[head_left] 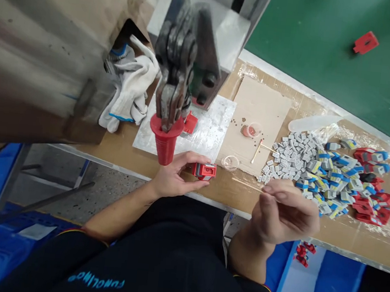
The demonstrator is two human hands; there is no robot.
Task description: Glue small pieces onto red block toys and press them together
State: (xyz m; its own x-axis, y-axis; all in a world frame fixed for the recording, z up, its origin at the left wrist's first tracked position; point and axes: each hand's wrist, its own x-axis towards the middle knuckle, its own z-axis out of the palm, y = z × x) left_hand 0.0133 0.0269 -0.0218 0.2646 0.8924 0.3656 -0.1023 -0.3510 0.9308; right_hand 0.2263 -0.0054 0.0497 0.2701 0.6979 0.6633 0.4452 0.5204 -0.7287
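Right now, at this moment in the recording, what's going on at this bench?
The person's left hand holds a small red-and-grey block-shaped part near the bench's front edge. The right hand pinches a thin, pale stick, its free end apart from that part. Beyond them, a small clear cup with red contents sits on a flat brown cardboard sheet. Loose small grey pieces are heaped to the right.

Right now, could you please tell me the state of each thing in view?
Left hand: closed around the red part
Red part: held, hollow side showing
Right hand: pinching the thin stick
Thin stick: held
Farther cup: open, red inside
Nearer cup: open
White gloves: unworn, piled
Blue crate: open
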